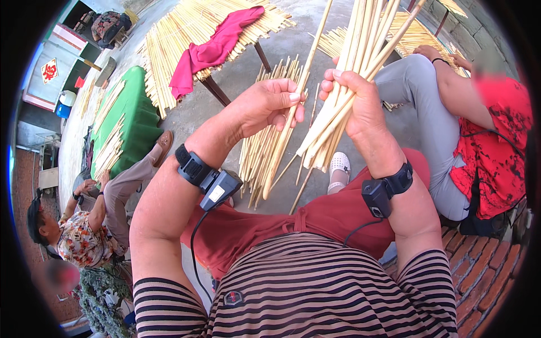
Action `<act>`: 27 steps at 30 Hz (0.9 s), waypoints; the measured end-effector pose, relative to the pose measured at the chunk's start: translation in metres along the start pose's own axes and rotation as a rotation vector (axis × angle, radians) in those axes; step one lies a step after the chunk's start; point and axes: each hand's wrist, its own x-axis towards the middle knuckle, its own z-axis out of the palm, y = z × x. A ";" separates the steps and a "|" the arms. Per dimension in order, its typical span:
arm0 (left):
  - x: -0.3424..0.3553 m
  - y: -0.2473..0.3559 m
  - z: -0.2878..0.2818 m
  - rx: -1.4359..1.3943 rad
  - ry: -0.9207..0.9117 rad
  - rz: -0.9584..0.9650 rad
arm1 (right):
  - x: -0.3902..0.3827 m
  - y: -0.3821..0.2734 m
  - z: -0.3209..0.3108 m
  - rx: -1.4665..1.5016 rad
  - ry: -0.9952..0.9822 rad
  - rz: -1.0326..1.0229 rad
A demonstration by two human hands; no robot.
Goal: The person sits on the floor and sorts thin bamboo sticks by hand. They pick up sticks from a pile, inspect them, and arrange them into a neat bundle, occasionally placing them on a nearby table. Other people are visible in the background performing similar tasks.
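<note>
Hundreds of pale, straight sticks lie about this yard, and the widest spread of them covers a desk point(260, 55) at the top of the view, its dark legs showing under a sheet of sticks point(186, 28) laid side by side, probably so they sit flat and in order. A crumpled pink cloth point(211, 50) is thrown across them. To the left a green-covered desk point(132, 110) carries more in loose rows, and a fan-shaped pile point(265, 135) lies on the grey concrete floor point(225, 96) directly below the hands. Nearer, the right hand point(360, 104) is clenched round a thick bundle of sticks point(352, 67), held upright and splayed at the top (a grip that seems meant to keep the ends apart for picking). The left hand point(270, 104) pinches a single stick point(296, 104) between thumb and fingers, slanted beside the bundle. All look smooth, round, light and cream-yellow, like peeled cane. Smallest are the black wrist devices point(208, 180), strapped on with cables trailing down.
</note>
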 end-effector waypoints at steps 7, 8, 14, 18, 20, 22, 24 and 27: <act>0.010 -0.023 -0.015 -0.104 -0.066 -0.026 | 0.010 0.010 -0.022 -0.269 0.070 -0.040; 0.011 -0.028 -0.018 -0.065 -0.071 -0.050 | 0.006 0.012 -0.022 -0.254 0.091 -0.001; 0.007 -0.033 -0.028 0.174 0.009 -0.047 | -0.004 -0.002 -0.001 -0.065 0.104 0.057; 0.003 -0.046 -0.037 0.319 0.119 -0.062 | 0.008 -0.010 -0.023 -0.190 0.122 -0.060; 0.002 -0.050 -0.038 0.396 0.153 -0.063 | 0.006 -0.014 -0.028 -0.272 0.144 -0.039; 0.003 -0.050 -0.038 0.431 0.168 -0.041 | 0.003 -0.012 -0.035 -0.266 0.136 -0.033; 0.005 -0.048 -0.036 0.457 0.189 -0.025 | 0.001 -0.011 -0.045 -0.299 0.127 -0.016; 0.004 -0.046 -0.029 0.489 0.227 -0.037 | -0.004 -0.010 -0.058 -0.330 0.147 0.057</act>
